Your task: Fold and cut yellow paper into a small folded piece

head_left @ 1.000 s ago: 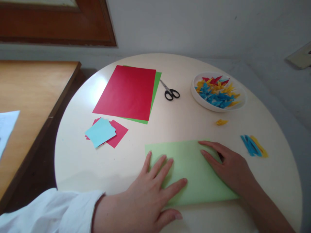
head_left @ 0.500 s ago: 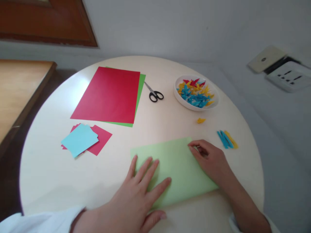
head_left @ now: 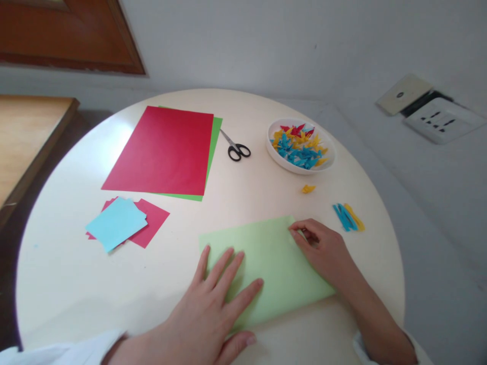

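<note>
A pale green sheet of paper (head_left: 274, 268) lies in front of me on the white table. Spread flat over its left part is my left hand (head_left: 220, 299), fingers apart and pressing on the paper. At the far right edge of the sheet, my right hand (head_left: 323, 248) has thumb and forefinger pinched together on the paper near the corner. Its other fingers are curled. Beyond the right hand lie folded blue strips (head_left: 345, 218) and yellow strips (head_left: 355, 217). A small folded yellow paper piece (head_left: 308, 189) rests on its own above the sheet.
A white bowl (head_left: 272, 152) holds blue, yellow and red folded paper pieces. Black-handled scissors (head_left: 239, 151) lie beside a red sheet (head_left: 163, 152) on top of green paper (head_left: 214, 147). Light blue squares (head_left: 117, 223) overlap red squares (head_left: 154, 218) at left. A wall socket (head_left: 441, 120) is at right.
The view has shifted slightly, so everything on the table appears a little further left. Both hands keep their places on the green paper.
</note>
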Motion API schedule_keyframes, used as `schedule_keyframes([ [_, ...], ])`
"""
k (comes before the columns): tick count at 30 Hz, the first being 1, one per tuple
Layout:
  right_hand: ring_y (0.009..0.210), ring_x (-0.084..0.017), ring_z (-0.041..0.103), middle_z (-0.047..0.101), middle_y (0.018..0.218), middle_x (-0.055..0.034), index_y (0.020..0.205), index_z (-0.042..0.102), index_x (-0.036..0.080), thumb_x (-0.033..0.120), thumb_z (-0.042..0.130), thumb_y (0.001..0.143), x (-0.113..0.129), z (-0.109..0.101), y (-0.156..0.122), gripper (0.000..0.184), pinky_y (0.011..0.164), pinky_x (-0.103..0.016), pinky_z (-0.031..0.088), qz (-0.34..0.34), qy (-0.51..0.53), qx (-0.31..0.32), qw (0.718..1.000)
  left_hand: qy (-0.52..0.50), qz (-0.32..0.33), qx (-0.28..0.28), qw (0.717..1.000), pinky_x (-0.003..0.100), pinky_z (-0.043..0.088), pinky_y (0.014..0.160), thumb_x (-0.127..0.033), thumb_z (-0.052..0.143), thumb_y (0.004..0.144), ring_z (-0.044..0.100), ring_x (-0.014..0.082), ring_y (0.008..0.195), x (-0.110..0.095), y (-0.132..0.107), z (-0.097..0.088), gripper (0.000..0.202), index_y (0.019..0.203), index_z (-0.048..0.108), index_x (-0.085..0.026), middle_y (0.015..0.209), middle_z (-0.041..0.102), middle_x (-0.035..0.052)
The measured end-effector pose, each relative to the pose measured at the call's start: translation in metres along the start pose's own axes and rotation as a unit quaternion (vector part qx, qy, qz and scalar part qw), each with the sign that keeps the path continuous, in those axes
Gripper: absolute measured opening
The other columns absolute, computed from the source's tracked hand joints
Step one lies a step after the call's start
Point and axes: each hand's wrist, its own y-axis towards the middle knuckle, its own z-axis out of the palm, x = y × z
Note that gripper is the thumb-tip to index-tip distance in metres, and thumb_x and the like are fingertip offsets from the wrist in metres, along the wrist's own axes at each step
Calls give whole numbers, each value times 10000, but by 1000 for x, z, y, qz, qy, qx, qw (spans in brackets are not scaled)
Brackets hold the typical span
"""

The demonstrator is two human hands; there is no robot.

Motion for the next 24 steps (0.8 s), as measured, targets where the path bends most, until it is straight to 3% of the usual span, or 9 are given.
schedule_keyframes([
  [24, 582, -150, 553, 635, 686, -28, 773, 617, 188, 308, 487, 765, -3, 0, 2, 177, 562, -270, 440, 40, 37, 18, 998, -2, 1, 9, 1000, 669, 179, 972, -460, 376, 854, 266, 382, 1292, 0, 1, -3, 535, 1358, 316, -289, 1399, 348, 163],
])
